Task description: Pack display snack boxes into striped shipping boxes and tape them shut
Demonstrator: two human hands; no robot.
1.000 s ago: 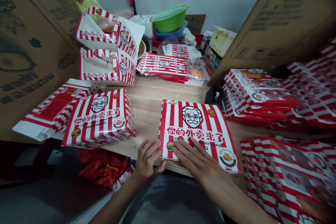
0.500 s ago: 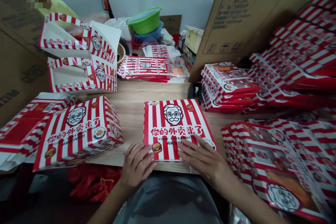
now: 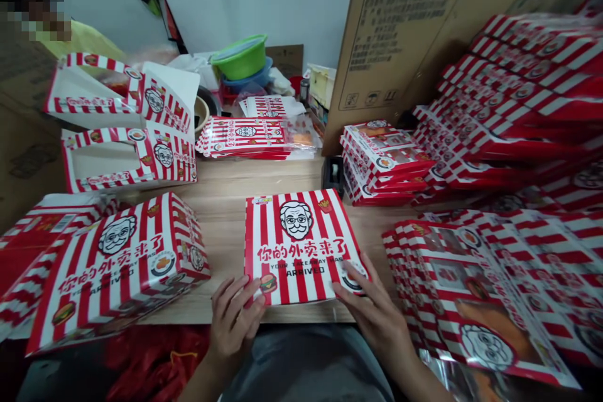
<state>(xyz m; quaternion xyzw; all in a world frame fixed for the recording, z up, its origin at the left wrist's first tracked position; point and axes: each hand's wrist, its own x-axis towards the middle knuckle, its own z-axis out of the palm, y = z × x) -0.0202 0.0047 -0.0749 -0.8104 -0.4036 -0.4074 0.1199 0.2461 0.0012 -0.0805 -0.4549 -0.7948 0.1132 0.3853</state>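
Observation:
A flat red-and-white striped takeaway box [image 3: 301, 245] lies on the wooden table [image 3: 264, 185], printed with an old man's face and Chinese lettering. My left hand [image 3: 230, 323] curls against its front left corner. My right hand [image 3: 370, 308] sits on its front right corner, fingers over the top. To the left stands a finished box of the same print [image 3: 117, 270], tilted on a flattened blank [image 3: 28, 245]. Its underside is hidden.
Several open boxes [image 3: 122, 97] stand at the back left. Stacks of printed boxes [image 3: 475, 282] rise on the right, before a large cardboard sheet [image 3: 414, 31]. Behind lie flat blanks [image 3: 242, 138] and a green basin [image 3: 238, 56]. A person in yellow [image 3: 78, 41] is at the back left.
The view has swung right and tilted up. My hands have slid from the box's front edge out to its front corners, and the box sits turned slightly.

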